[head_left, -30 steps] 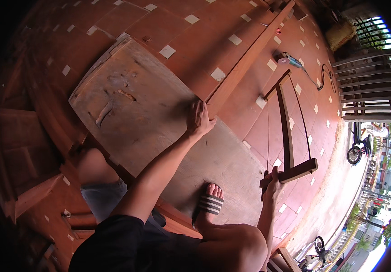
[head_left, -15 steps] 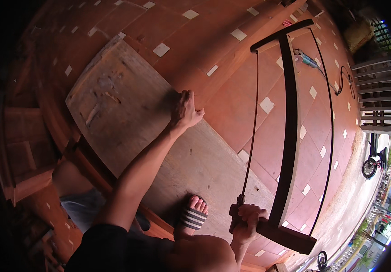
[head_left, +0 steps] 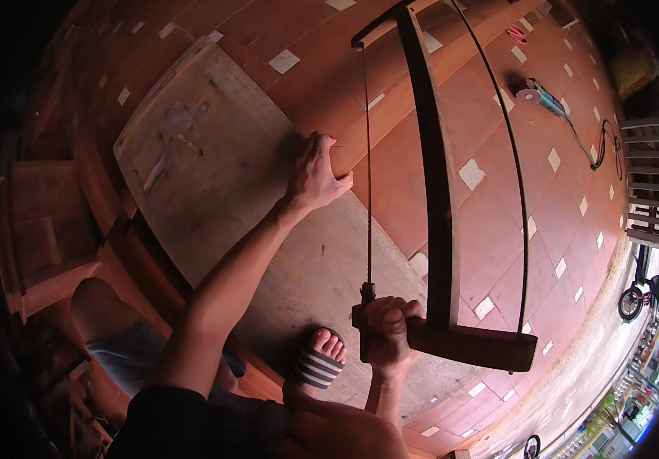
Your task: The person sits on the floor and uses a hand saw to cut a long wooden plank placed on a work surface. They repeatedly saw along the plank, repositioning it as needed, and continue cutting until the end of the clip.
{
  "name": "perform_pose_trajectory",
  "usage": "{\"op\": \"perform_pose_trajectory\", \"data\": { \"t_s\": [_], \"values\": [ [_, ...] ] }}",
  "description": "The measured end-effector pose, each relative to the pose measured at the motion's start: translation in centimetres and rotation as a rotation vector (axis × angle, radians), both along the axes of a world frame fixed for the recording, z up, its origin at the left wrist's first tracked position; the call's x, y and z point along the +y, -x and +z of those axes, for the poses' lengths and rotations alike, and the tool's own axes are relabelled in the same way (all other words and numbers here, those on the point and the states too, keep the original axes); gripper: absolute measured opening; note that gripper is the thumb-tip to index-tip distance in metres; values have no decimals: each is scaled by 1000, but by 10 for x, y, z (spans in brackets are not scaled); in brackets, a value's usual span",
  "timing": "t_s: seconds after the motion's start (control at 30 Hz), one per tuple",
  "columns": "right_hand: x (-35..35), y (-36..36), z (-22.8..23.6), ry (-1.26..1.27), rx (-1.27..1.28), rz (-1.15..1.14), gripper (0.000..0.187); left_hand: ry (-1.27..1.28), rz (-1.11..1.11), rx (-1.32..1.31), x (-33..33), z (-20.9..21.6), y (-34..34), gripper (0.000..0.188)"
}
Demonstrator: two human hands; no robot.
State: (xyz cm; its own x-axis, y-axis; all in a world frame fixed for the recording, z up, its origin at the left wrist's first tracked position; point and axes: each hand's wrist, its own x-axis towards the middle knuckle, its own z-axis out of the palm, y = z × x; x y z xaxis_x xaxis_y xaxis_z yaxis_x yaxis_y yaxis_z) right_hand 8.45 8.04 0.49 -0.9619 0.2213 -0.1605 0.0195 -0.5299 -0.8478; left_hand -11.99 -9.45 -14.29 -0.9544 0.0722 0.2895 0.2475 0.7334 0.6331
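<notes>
My right hand (head_left: 390, 329) is wrapped round the handle end of a wooden frame saw (head_left: 438, 183). The saw stands lengthwise away from me, its thin blade on the left and a dark cord on the right. Its far crosspiece reaches over a long reddish wooden beam (head_left: 398, 122). My left hand (head_left: 318, 174) grips the near end of that beam, thumb and fingers on opposite sides. Under this hand lies a worn wooden board (head_left: 230, 161). The blade passes just right of my left hand; whether it touches the beam I cannot tell.
My foot in a striped sandal (head_left: 320, 362) rests on the board. An angle grinder (head_left: 540, 97) with its cord lies on the tiled floor (head_left: 497, 252) at the far right. Carved wooden furniture (head_left: 50, 229) stands at left, a slatted rack (head_left: 654, 164) at right.
The saw has swung left and moved away from me with my right hand, bringing its blade close to my left hand. My left hand keeps its hold on the beam.
</notes>
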Motion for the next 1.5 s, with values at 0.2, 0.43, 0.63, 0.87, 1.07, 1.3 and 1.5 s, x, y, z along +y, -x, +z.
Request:
{"op": "perform_pose_trajectory", "data": {
  "t_s": [0.2,0.43,0.63,0.87,1.07,1.3,1.5],
  "values": [
    [1,4,-6,-7,-25,19,32,-62,-77,-7,2,9,-1,64],
    [-3,3,-9,17,-61,47,32,43,-129,9,0,16,0,62],
    [-5,2,-9,12,-69,47,32,34,-156,-18,3,17,6,63],
    [-4,0,-8,-4,-58,65,30,6,-151,-14,5,12,7,64],
    [-3,6,-8,33,-77,73,29,-29,-136,-77,9,11,6,61],
    [-6,14,-10,25,-112,65,27,-8,-108,-116,10,10,5,59],
    [-5,12,-8,30,-100,76,27,-1,-109,-105,8,7,6,59]
  ]
}}
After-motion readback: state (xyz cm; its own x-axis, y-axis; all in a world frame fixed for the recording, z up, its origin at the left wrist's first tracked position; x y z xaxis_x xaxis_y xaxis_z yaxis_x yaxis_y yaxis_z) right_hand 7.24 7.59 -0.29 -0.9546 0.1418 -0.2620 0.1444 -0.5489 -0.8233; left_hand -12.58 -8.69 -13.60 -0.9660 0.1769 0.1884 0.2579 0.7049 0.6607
